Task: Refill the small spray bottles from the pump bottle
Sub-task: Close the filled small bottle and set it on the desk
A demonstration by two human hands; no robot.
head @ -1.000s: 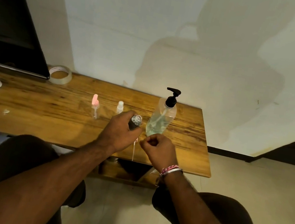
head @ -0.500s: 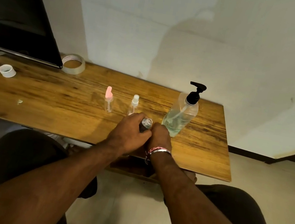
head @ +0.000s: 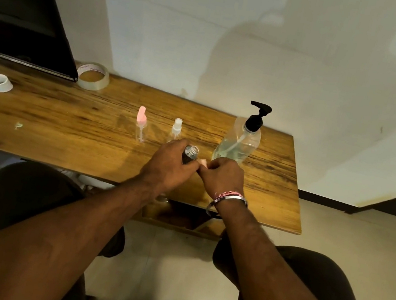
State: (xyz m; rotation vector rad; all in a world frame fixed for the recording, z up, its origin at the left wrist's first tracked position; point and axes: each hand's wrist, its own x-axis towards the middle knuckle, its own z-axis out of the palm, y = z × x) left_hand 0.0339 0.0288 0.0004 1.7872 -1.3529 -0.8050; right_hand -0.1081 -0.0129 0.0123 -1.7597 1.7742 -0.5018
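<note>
Two small spray bottles are standing capped and upright on the wooden table (head: 64, 127), left of the hands: a pink-capped bottle (head: 141, 125) and, just to its right, a white-capped bottle (head: 176, 130), the two apart from each other. Further left, a small white ring (head: 0, 82) is lying near the table's far edge, and a roll of clear tape (head: 93, 76) is sitting beside the corner of a dark screen (head: 23, 15).

At the middle, the left hand (head: 169, 164) is curling its fingers around a third, open bottle (head: 190, 152), gripping it upright with its uncapped neck showing above the knuckles. The right hand (head: 224, 176) is meeting the left one thumb to thumb, its fingers bent inward and pinching a small pale pink piece (head: 202, 162) just beside the open bottle's neck; what that piece is, I cannot tell.

Behind the right hand, the pump bottle (head: 241, 141) is standing on the table, leaning slightly in view, its black pump head (head: 259, 114) pointing left and a low level of clear liquid showing inside. A red-and-white bracelet (head: 229, 197) is circling the right wrist.
</note>
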